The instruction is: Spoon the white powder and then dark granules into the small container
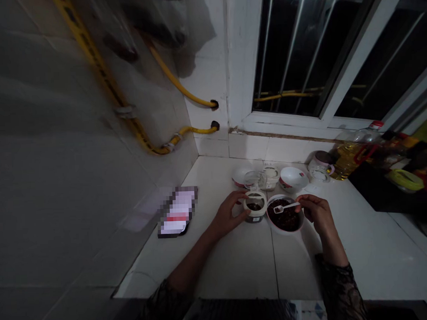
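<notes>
My left hand (232,214) curls its thumb and fingers around the side of a small open seasoning jar (255,216) with a pale rim and something dark inside. Pinched by its handle in my right hand (316,211) is a small white spoon (284,207). The spoon's scoop is over a white bowl (285,231) filled with a dark, grainy mixture. A little reddish-dark matter shows in the scoop. Jar and bowl stand side by side on the tiled counter.
Behind them are a second seasoning jar (271,177), a flowered bowl (294,179) and another bowl (239,177). A lidded jar (320,163), an oil bottle (351,150) and a black box (370,187) stand right. A phone (178,212) lies left, beside the tiled wall.
</notes>
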Demonstrator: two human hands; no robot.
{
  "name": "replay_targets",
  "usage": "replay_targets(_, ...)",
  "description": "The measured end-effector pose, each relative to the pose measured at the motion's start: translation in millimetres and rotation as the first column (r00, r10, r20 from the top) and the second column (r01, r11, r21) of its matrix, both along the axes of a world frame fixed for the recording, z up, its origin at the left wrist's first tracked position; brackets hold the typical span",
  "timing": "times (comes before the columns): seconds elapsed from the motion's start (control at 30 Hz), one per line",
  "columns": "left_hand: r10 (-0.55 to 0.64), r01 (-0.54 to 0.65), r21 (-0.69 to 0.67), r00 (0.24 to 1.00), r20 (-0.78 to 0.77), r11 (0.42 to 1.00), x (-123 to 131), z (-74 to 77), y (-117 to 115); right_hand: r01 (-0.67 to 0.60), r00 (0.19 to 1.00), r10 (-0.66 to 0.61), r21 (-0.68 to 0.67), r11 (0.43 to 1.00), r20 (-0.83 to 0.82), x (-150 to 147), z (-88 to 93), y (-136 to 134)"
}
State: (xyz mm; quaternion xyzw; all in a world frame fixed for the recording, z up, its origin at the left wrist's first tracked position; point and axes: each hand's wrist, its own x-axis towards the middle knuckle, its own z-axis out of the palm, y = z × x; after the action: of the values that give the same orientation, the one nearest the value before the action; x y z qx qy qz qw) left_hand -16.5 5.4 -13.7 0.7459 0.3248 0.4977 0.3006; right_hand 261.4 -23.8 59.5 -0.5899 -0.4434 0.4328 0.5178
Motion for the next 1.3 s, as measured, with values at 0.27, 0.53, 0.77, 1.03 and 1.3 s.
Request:
replay_targets(0.27,0.011,-0.011,0.000,1.000,0.009,1.000,0.6,-0.4,0.0,0.025,0.999,-0.025,-0.004,1.000,-0.031,0.2,1.2,0.3)
replay_targets(0.53,0.007,-0.007,0.012,1.000,0.010,1.000,0.6,-0.7,-0.2,0.045,0.998,-0.041,0.061,0.997,-0.056,-4.4,1.1,-1.1)
replay_targets(0.77,0.011,-0.011,0.029,1.000,0.004,1.000,1.3,-1.2,0.6,0.033,0.990,-0.074,0.321,0.947,0.117,-27.5,-10.2,-9.8)
replay_targets(1.03,0.006,-0.006,0.018,1.000,0.012,1.000,0.6,-2.8,0.6,-0.526,0.704,-0.061,0.577,0.624,0.708,-44.6,-20.1,-16.1)
replay_targets(1.3,0.002,-0.003,0.032,1.000,0.019,0.999,0.8,-3.0,1.6,-0.132,0.795,-0.168,0.437,0.890,0.582,-10.2,-15.0,-10.9)
